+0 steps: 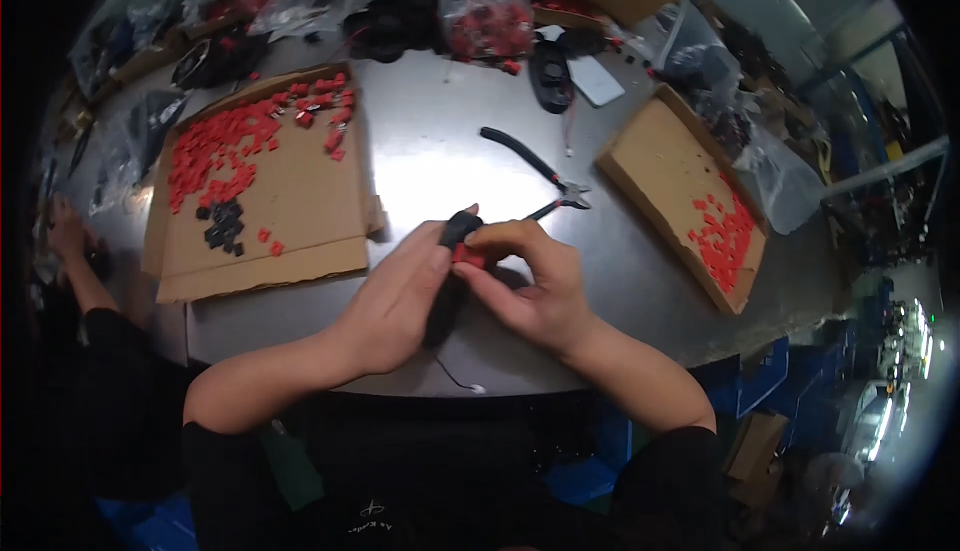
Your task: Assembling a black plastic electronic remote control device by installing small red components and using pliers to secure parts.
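Observation:
Near the table's front edge, my left hand (pixel 392 296) is closed around a dark, elongated plastic housing (pixel 462 225). A thin cable with a small white plug (pixel 478 388) hangs below it toward the table edge. My right hand (pixel 540 286) pinches a small red plastic piece (pixel 466 257) with thumb and forefinger, against the housing's side. The fingers partly hide both parts, so I cannot tell whether the red piece is seated. Beyond my hands lie cutting pliers (pixel 572 195) with black handles, their jaws pointing right.
On the left, a cardboard tray (pixel 300 258) holds many red pieces and some black ones. Another cardboard tray (pixel 640 166) with red pieces stands right. A similar black housing (pixel 550 73), a white card (pixel 596 82) and a bag of red parts (pixel 488 26) lie behind. A co-worker's hand (pixel 68 231) shows far left.

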Demonstrator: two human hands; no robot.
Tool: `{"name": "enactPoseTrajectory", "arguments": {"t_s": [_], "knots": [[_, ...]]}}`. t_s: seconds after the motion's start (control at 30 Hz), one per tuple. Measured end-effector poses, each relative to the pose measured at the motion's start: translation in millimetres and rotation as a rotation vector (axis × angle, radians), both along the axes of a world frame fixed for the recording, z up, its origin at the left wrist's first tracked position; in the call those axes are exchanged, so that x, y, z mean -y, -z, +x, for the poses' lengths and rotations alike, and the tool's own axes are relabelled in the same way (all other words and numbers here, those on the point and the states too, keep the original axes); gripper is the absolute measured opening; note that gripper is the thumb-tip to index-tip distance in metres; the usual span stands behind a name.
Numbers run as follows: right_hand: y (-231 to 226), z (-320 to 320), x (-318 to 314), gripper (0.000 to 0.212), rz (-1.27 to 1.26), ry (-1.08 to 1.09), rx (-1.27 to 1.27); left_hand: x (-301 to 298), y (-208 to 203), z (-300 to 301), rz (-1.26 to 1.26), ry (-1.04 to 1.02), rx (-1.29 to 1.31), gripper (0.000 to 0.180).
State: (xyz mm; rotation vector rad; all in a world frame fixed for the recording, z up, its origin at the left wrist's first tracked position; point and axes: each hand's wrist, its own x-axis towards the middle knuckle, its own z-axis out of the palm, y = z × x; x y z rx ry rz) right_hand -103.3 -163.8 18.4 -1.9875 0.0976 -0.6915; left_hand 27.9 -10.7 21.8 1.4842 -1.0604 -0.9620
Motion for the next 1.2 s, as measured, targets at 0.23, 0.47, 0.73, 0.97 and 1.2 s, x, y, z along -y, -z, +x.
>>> {"name": "enactPoseTrajectory", "arguments": {"t_s": [0.23,0.47,0.73,0.97,1.2], "knots": [[14,3,12,0.021,-0.152,-0.032,0.093,3,3,-3,0.03,-0.254,-0.559,0.029],[11,3,6,0.02,-0.211,-0.043,0.298,-1,-6,13,0.015,-0.136,-0.636,0.036],[14,2,8,0.018,-0.178,-0.054,0.298,6,0,12,-0.035,-0.144,-0.651,0.028],[10,10,9,0.027,-0.237,-0.08,0.285,-1,-1,28,-0.011,-0.145,-0.539,0.025],[-11,-7,24,0.056,-0.091,-0.031,0.05,-3,-10,23,-0.08,-0.107,-0.289,0.015]]}}
